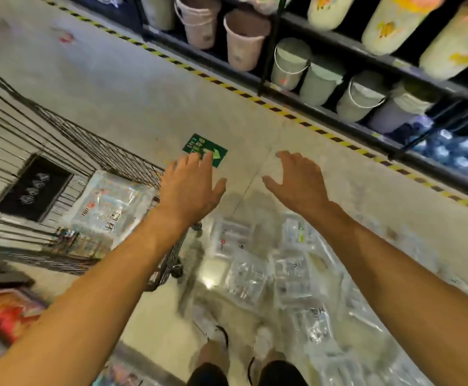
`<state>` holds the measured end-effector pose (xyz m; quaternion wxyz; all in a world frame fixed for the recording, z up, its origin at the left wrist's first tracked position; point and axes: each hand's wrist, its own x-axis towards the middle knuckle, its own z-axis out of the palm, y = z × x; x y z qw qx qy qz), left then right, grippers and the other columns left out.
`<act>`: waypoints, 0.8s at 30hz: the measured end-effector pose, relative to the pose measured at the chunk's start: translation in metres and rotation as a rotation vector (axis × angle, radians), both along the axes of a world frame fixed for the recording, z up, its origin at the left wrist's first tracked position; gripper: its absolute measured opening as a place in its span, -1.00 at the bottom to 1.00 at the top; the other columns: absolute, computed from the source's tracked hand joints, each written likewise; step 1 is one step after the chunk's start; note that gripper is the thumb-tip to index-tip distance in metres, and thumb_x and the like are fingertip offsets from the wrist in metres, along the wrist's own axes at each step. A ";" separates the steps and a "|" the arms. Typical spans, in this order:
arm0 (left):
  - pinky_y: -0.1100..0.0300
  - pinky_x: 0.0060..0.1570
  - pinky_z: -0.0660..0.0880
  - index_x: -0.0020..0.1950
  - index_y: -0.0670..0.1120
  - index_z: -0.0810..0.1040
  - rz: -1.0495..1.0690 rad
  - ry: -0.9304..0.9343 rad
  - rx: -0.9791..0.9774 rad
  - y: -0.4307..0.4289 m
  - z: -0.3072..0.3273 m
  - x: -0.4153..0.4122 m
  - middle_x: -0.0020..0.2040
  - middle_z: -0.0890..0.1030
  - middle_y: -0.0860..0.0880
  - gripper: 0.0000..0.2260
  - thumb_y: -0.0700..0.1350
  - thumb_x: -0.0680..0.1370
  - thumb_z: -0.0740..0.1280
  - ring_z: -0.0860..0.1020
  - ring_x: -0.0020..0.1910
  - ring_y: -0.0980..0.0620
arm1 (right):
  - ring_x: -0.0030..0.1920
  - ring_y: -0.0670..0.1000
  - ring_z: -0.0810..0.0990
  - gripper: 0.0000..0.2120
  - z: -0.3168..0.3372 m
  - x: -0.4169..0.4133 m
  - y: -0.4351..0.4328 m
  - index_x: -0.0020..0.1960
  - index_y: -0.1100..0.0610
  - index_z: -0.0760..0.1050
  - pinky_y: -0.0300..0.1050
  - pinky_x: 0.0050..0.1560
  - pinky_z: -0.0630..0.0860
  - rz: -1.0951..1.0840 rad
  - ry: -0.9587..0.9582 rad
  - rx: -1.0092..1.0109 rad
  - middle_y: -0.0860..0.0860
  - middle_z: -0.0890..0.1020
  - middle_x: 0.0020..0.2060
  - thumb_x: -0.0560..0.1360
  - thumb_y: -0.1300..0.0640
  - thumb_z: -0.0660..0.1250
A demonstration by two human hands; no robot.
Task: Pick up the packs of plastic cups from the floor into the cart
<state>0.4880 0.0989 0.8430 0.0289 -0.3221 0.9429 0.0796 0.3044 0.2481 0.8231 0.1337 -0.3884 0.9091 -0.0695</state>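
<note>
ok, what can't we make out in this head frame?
Head view only.
Clear plastic cup packs on the floor: motion blur; count and labels unreadable, right forearm covers some.
Black wire cart: cut off by left edge; left forearm hides its near corner.
Green floor sticker: text too small, left hand overlaps it.
</note>
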 end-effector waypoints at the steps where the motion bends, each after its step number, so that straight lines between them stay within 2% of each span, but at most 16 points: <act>1: -0.15 0.29 0.44 0.54 -0.13 0.38 -0.009 -0.018 0.024 0.011 -0.017 -0.002 0.35 0.57 -0.19 -0.42 0.23 0.67 0.18 0.54 0.31 -0.26 | 0.40 0.26 0.53 -0.33 -0.018 -0.001 0.012 0.62 0.07 0.35 0.20 0.50 0.36 0.002 -0.012 0.021 0.18 0.55 0.43 0.64 -0.28 0.31; 5: -0.16 0.22 0.50 0.50 -0.15 0.43 0.014 -0.033 0.091 0.051 -0.101 -0.001 0.30 0.60 -0.21 -0.45 0.19 0.65 0.25 0.57 0.26 -0.29 | 0.42 0.27 0.52 -0.32 -0.099 0.002 0.048 0.63 0.08 0.34 0.15 0.50 0.32 0.015 -0.107 0.082 0.19 0.53 0.45 0.65 -0.26 0.33; 10: -0.17 0.17 0.49 0.46 -0.15 0.46 0.027 -0.128 0.126 0.086 -0.221 0.014 0.24 0.60 -0.20 -0.47 0.19 0.63 0.29 0.57 0.21 -0.29 | 0.36 0.27 0.56 -0.31 -0.219 0.021 0.086 0.60 0.13 0.34 0.13 0.40 0.44 -0.056 -0.262 0.087 0.20 0.56 0.39 0.64 -0.24 0.36; 15: -0.21 0.19 0.51 0.49 -0.19 0.43 -0.004 -0.213 0.137 0.108 -0.360 0.018 0.29 0.59 -0.27 -0.41 0.18 0.61 0.32 0.57 0.25 -0.33 | 0.42 0.21 0.53 -0.26 -0.354 0.042 0.139 0.64 0.12 0.28 0.09 0.42 0.41 -0.211 -0.383 0.116 0.14 0.50 0.47 0.63 -0.25 0.38; 18: -0.23 0.17 0.53 0.49 -0.21 0.43 -0.056 -0.242 0.157 0.125 -0.447 0.018 0.29 0.59 -0.28 -0.43 0.14 0.61 0.30 0.58 0.22 -0.34 | 0.40 0.23 0.55 -0.24 -0.432 0.052 0.169 0.64 0.13 0.27 0.14 0.38 0.50 -0.280 -0.432 0.150 0.16 0.50 0.47 0.61 -0.26 0.40; 21: -0.22 0.28 0.47 0.55 -0.20 0.39 -0.086 -0.311 0.189 0.143 -0.530 0.017 0.40 0.54 -0.28 -0.35 0.18 0.60 0.35 0.54 0.33 -0.33 | 0.37 0.26 0.56 -0.22 -0.513 0.063 0.192 0.63 0.17 0.27 0.17 0.36 0.52 -0.287 -0.420 0.216 0.19 0.52 0.44 0.60 -0.26 0.41; 24: -0.24 0.31 0.47 0.53 -0.22 0.43 -0.101 -0.334 0.206 0.157 -0.607 0.017 0.39 0.55 -0.29 -0.31 0.17 0.55 0.44 0.56 0.32 -0.33 | 0.44 0.25 0.52 -0.18 -0.590 0.073 0.209 0.64 0.18 0.25 0.22 0.44 0.48 -0.302 -0.436 0.262 0.20 0.49 0.48 0.60 -0.29 0.40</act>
